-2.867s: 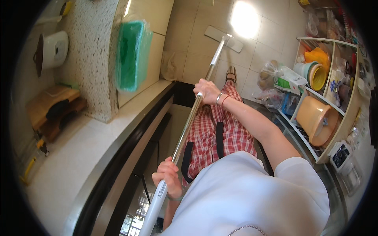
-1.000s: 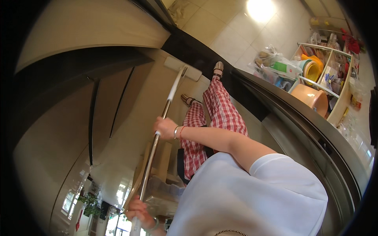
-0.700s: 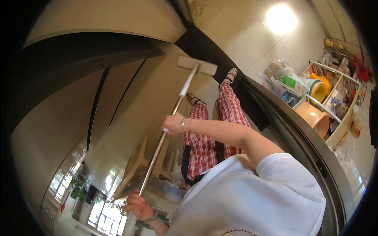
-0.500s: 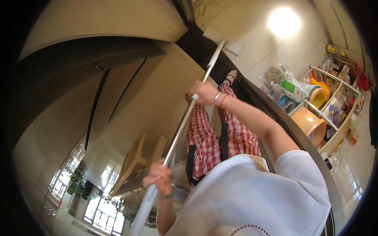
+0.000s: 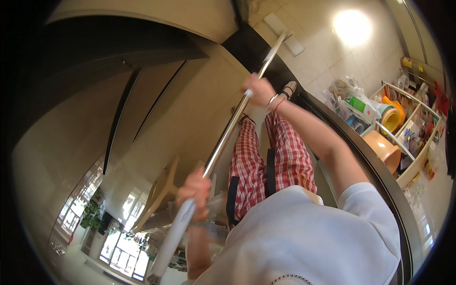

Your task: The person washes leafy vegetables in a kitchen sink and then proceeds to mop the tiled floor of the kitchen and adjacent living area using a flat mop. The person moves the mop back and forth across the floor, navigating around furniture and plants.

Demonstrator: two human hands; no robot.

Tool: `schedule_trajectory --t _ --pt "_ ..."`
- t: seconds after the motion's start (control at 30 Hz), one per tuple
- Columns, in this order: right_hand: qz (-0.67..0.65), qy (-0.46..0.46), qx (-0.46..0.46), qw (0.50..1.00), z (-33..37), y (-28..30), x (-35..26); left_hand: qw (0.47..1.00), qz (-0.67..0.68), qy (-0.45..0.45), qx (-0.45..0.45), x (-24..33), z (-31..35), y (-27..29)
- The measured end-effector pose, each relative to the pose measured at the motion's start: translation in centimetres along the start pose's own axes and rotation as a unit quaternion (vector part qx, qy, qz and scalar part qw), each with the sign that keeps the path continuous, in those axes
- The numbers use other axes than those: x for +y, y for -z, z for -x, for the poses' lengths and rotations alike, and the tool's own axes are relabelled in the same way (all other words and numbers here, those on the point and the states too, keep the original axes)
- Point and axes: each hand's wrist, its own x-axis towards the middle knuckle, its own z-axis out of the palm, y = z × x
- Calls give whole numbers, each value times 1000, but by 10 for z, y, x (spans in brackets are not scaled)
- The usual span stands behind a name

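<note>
A flat mop (image 5: 225, 135) with a long silvery pole runs slantwise from lower left to upper right. My right hand (image 5: 260, 90) is closed around the pole in its upper part, beside a white collar. Lower down, my left hand (image 5: 194, 191), somewhat blurred, grips it just above the thick white handle end. The pale, flat mop head (image 5: 297, 46) lies on the light floor tiles, past a dark floor strip, with the pole joined near its middle.
At right stands a divided shelf unit (image 5: 403, 154) with an orange tub (image 5: 382, 148), bowls and bags. Clear plastic bags (image 5: 349, 90) sit beside it. A glossy cabinet with long dark handles (image 5: 121, 118) fills the left. A wooden chair (image 5: 164, 192) stands at lower left. My feet are near the dark strip (image 5: 259, 52).
The mop head has moved a little farther away, up and right in the picture. Both hands have shifted up and right with the pole, still gripping it; the view has shifted slightly too.
</note>
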Motion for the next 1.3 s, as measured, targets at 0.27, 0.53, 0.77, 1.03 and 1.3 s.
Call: schedule_trajectory --t 0.27,0.53,0.77,1.03,1.3 --pt "-135 62 -182 972 24 -119 -219 972 -176 54 149 126 100 111" --pt "-46 102 -253 961 16 -79 -184 981 -81 -23 176 88 95 101" --pt "31 -14 -33 999 13 23 -13 994 80 -77 3 -14 4 -23" --pt "88 -19 12 996 -7 3 19 997 71 -20 -27 -19 -21 -2" --pt "-77 68 -125 987 20 -146 -200 982 -104 27 155 94 111 124"
